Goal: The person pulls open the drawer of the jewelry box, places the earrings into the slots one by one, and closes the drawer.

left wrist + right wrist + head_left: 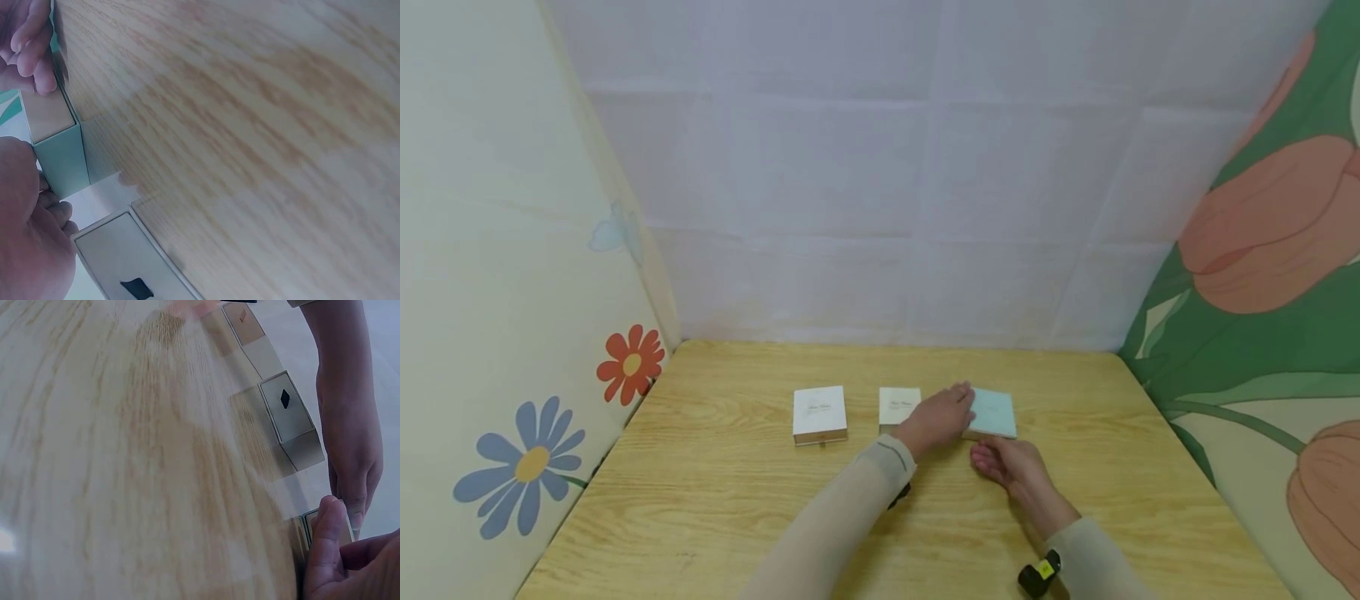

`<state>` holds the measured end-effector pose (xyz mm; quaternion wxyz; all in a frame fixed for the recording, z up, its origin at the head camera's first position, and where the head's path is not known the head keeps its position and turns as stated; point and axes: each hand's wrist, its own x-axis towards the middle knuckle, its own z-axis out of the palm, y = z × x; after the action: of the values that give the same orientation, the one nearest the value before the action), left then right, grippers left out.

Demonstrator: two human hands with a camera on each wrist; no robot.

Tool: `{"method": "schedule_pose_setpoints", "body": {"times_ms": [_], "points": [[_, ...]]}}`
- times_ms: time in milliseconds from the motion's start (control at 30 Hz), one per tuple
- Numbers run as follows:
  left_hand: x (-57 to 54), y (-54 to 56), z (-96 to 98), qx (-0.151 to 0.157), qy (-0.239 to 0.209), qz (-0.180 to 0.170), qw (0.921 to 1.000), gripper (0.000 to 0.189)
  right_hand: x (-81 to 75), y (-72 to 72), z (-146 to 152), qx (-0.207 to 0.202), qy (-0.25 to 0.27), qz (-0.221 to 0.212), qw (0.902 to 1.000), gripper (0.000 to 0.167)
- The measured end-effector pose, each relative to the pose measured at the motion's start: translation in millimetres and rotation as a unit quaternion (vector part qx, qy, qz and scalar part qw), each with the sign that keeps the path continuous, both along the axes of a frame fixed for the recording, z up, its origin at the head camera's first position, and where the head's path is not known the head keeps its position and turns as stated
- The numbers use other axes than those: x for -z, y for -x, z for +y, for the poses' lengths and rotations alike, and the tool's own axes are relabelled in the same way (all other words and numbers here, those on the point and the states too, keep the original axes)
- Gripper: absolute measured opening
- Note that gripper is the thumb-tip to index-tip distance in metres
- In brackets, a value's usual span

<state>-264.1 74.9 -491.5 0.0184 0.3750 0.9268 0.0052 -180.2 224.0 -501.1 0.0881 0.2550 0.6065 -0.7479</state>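
Observation:
A light blue box (994, 412) lies flat on the table, at the right end of a row of small boxes. My left hand (936, 421) holds it by its left side, covering part of that edge. In the left wrist view, some fingers of the left hand (31, 219) look curled beside the blue-green side wall (65, 162). My right hand (1015, 467) is at the box's front, fingers bent, fingertips at the front face. Seen from the right wrist, the right hand (350, 569) hides most of that face, so whether it pinches anything is hidden.
A cream box (898, 404) sits left of the blue one, partly behind my left hand; its front carries a dark tab (137, 288). Farther left lies a white box (819, 412). The wooden table (715, 500) meets a white cloth backdrop (820, 183) and printed side panels.

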Motion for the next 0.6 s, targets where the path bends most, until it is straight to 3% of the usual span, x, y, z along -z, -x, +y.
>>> {"method": "schedule_pose_setpoints", "body": {"times_ms": [600], "points": [[3.1, 2.5, -0.1, 0.004, -0.013, -0.008, 0.9999, 0.054, -0.5, 3.7, -0.9, 0.015, 0.007, -0.006, 0.9998, 0.026]]}}
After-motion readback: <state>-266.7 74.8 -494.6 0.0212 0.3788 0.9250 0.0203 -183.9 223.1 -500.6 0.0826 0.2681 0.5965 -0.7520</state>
